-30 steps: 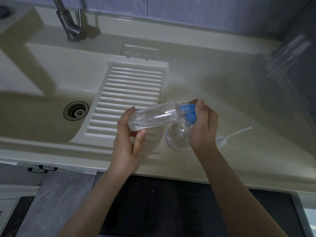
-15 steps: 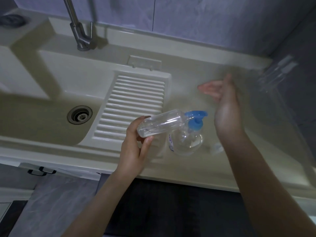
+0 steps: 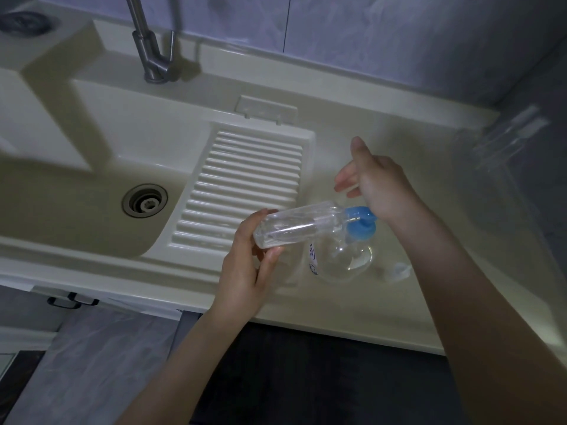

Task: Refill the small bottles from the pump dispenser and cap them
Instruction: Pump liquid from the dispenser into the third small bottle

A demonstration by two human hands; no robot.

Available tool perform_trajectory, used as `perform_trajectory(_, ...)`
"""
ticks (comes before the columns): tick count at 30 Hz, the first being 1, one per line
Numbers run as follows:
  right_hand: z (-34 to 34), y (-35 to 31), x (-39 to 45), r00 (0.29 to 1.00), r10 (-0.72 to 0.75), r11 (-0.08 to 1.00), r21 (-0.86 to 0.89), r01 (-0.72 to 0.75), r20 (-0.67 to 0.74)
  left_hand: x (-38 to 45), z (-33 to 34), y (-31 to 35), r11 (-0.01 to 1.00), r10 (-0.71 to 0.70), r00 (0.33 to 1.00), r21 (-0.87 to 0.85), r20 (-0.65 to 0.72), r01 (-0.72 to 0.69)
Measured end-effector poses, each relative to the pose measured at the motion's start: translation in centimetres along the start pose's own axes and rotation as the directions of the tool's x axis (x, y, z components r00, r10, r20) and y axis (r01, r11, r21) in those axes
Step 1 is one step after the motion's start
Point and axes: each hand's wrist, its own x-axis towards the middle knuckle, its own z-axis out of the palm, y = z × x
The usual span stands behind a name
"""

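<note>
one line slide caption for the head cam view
Left hand tilts a small clear bottle to the blue pump dispenser; right hand hovers open above.

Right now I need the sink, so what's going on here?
A person is refilling a small clear bottle at the counter beside the sink basin. The left hand grips the bottle tilted on its side, mouth at the blue pump of the clear dispenser. The right hand hovers open above the pump, not pressing. A small pale cap-like piece, blurred, lies beside the dispenser.
</note>
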Motion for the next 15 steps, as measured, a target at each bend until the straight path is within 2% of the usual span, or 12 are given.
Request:
perform_trajectory(5, 0.4, -0.1, -0.3, 0.999, -0.038, 0.999, -0.026, 0.037, -0.024, -0.1, 0.0, -0.4, 1.000, 0.011, 1.000, 0.002, -0.003, -0.011)
perform_trajectory(10, 0.0, -1.0, -1.0, 0.974, -0.198, 0.965, -0.195, 0.175, -0.108, -0.3, 0.1, -0.2, 1.000, 0.022, 1.000, -0.001, -0.003, -0.022)
perform_trajectory(13, -0.7, -2.1, -1.0, 0.981, -0.141, 0.989, 0.014, 0.145, -0.131, -0.4, 0.1, 0.0, 1.000, -0.012, 1.000, 0.005, 0.002, 0.012)
perform_trajectory(15, -0.7, -2.7, -0.9, 0.985, -0.125, 0.990, 0.053, 0.132, -0.118, -0.3, 0.0, 0.1, 1.000, -0.011, 1.000, 0.017, -0.001, 0.011)
